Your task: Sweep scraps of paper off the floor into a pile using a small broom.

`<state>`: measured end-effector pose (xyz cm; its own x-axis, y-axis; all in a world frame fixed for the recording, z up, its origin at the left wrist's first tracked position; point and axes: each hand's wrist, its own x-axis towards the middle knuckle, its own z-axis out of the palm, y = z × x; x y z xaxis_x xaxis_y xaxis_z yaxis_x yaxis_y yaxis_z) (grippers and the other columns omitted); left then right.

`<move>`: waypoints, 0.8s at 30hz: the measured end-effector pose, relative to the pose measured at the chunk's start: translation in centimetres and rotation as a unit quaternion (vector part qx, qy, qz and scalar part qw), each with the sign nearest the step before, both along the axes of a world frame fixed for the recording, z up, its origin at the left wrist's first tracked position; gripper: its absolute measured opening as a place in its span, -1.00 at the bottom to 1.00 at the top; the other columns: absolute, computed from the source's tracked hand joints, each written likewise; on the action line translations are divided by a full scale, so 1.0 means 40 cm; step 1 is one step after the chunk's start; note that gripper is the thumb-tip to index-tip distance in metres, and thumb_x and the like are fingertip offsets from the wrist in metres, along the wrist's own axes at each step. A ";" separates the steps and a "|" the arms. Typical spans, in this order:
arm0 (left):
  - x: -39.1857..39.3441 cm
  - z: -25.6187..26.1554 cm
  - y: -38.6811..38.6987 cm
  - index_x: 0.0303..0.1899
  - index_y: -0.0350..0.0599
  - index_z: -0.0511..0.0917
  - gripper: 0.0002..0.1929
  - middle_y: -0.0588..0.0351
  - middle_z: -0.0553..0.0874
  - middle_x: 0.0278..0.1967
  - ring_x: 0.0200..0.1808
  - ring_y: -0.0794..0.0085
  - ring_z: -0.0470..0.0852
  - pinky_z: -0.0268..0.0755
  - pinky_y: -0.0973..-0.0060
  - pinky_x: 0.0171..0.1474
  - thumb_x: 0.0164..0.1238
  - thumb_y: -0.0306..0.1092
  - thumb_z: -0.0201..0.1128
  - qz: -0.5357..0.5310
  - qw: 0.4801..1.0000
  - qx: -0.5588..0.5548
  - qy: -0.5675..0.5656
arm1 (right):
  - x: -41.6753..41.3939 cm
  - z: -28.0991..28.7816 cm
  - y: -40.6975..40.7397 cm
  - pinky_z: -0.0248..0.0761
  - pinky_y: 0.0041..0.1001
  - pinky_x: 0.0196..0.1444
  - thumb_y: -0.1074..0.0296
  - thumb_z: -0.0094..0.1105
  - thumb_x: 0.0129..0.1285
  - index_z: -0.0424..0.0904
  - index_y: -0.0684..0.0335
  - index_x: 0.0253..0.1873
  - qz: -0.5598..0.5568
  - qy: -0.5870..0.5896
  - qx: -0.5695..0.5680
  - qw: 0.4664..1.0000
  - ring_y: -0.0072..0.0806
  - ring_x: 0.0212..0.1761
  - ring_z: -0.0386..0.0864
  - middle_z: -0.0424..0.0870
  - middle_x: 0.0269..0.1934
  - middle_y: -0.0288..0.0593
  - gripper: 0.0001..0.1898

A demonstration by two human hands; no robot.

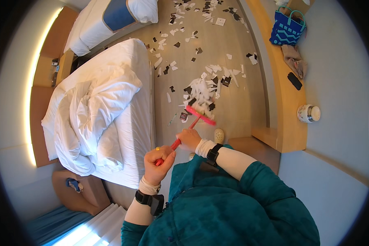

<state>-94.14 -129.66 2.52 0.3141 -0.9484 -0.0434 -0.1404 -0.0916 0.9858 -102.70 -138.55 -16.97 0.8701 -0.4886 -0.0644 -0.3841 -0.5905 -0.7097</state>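
My left hand, with a ring on one finger, grips the end of a red broom handle. Farther along the same handle, my right hand is closed around it. The pink broom head is slightly blurred and sits at the near edge of a pile of torn white and black scraps on the floor. A dark card-like piece lies just left of the broom head. More scraps are scattered over the floor farther out.
A bed with a rumpled white duvet stands at the left, another bed beyond it. Along the right runs a wooden ledge with a blue bag, a cloth, a dark case and a jar. A beige clog shows below.
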 end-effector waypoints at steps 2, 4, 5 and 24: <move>-0.005 0.026 0.002 -0.63 -0.21 0.20 -0.60 0.16 0.44 -0.60 -0.54 0.47 0.38 0.22 0.51 -0.42 0.24 -0.74 0.24 -0.016 1.000 0.010 -0.018 | -0.007 0.018 -0.014 0.53 -0.10 -0.19 0.24 0.31 0.05 0.69 0.15 -0.40 0.007 -0.008 -0.014 1.000 -0.01 -0.26 0.67 0.69 -0.40 0.05 -0.87; -0.013 0.051 0.006 -0.63 -0.21 0.20 -0.60 0.15 0.44 -0.61 -0.55 0.48 0.38 0.22 0.51 -0.42 0.23 -0.74 0.24 -0.033 0.999 0.004 -0.015 | -0.016 0.033 -0.015 0.54 -0.10 -0.19 0.26 0.30 0.04 0.69 0.16 -0.40 0.043 -0.019 -0.025 0.999 -0.01 -0.26 0.67 0.68 -0.42 0.06 -0.88; -0.019 0.060 0.007 -0.63 -0.21 0.20 -0.60 0.15 0.44 -0.61 -0.55 0.49 0.38 0.22 0.51 -0.43 0.23 -0.74 0.24 -0.039 0.999 0.003 -0.009 | -0.022 0.038 -0.011 0.54 -0.10 -0.19 0.26 0.30 0.04 0.69 0.16 -0.40 0.053 -0.027 -0.014 0.998 -0.01 -0.26 0.67 0.68 -0.42 0.05 -0.88; -0.012 0.022 -0.009 -0.63 -0.21 0.24 -0.62 0.13 0.45 -0.61 -0.51 0.45 0.42 0.27 0.47 -0.34 0.19 -0.72 0.27 0.008 0.999 -0.010 -0.031 | 0.021 -0.002 -0.098 0.54 -0.09 -0.17 0.22 0.31 0.06 0.71 0.17 -0.35 0.092 0.006 -0.072 0.993 0.00 -0.27 0.70 0.70 -0.41 0.03 -0.84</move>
<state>-94.62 -130.03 3.41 0.3302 -0.9439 -0.0045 -0.1991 -0.0744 0.9772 -101.86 -142.45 -17.06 0.9454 -0.3256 -0.0165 -0.2678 -0.7469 -0.6087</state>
